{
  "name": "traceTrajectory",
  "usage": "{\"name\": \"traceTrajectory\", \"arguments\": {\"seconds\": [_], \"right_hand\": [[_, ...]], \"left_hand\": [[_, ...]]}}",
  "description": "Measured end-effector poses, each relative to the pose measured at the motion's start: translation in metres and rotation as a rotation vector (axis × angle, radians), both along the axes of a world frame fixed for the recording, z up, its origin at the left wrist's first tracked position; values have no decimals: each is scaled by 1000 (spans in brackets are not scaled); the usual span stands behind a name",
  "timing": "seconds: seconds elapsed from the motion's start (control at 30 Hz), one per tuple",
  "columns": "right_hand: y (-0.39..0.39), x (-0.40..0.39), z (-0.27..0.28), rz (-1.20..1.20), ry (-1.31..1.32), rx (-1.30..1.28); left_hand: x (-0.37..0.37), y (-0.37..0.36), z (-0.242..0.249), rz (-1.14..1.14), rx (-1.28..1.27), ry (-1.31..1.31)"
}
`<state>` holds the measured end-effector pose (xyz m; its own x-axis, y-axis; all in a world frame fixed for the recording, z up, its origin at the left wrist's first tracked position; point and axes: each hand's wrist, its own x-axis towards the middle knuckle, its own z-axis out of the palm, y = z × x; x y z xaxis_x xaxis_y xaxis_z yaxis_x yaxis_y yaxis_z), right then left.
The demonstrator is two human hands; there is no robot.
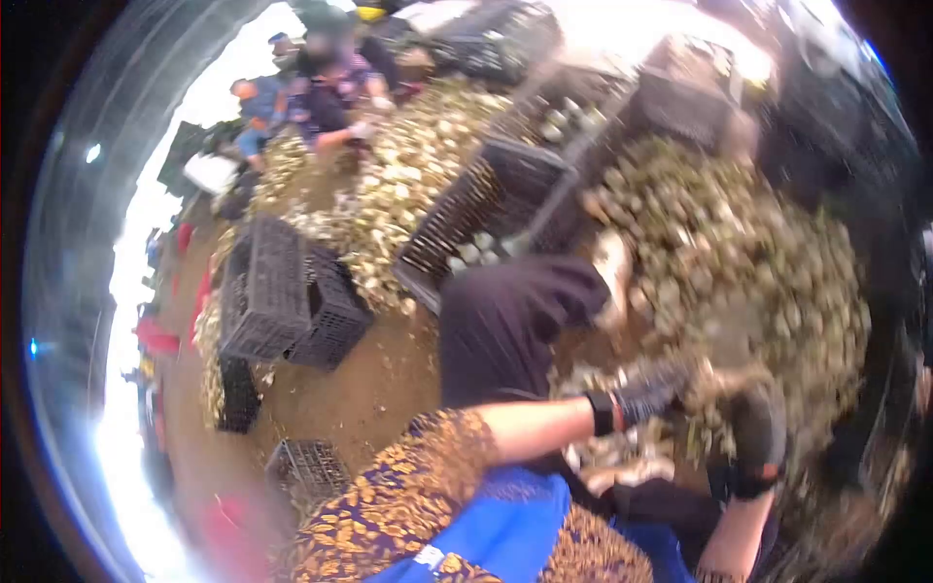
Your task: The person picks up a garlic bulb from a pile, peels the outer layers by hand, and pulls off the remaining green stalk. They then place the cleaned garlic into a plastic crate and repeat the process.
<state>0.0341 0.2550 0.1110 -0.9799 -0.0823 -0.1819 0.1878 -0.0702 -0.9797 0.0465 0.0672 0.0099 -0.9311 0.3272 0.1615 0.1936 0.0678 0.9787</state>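
Note:
My left hand (649, 391), in a dark glove with a black band at the wrist, reaches over a heap of pale, bulb-like produce (714, 253). Its fingers look closed, but blur hides what is in them. Facing it, my right hand (760, 428) is also gloved and curled inward. A tan, blurred shape (721, 381) lies between the two hands; I cannot make out what it is. Trimmed whitish pieces (622, 449) are scattered on the ground below my hands. A bare foot (612, 272) shows beside the heap.
A black plastic crate (418, 243) holding several pale round pieces stands by my knee. Stacked black crates (267, 291) are to the left on brown ground (389, 379). Another person (330, 102) works at a second heap (413, 155) farther back.

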Motion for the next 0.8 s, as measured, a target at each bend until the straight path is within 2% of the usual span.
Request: {"name": "traceTrajectory", "arguments": {"seconds": [0.03, 0.1, 0.13, 0.17, 0.23, 0.27, 0.3, 0.37, 0.5, 0.53, 0.8], "right_hand": [[-6, 9, 10, -16, -111, -143], [-5, 27, 5, 192, 352, 702], [-6, 34, -4, 162, 361, 770], [-7, 45, -9, 147, 374, 832], [-25, 61, 4, -133, -72, -270], [-31, 68, 4, -179, 1, -339], [-38, 73, 5, -290, -109, -488], [-44, 84, -11, -370, -250, -551], [-56, 95, -16, -283, -305, -350], [-63, 97, -15, -372, -288, -314], [-58, 99, -19, -312, -301, -319]], "left_hand": [[2, 5, 0, -48, 222, -293], [22, 0, 75, 14, 437, -616], [25, 2, 89, -48, 447, -669], [27, 4, 99, -37, 306, -627], [28, 3, 111, 17, 1, -469], [36, 0, 69, 142, 164, -223], [38, -5, 42, 120, 166, -175], [38, -4, 64, 139, -55, 13], [45, 1, 76, 126, 53, -36], [46, 1, 75, 128, -10, 26], [49, 1, 68, 125, -133, 131]]}}
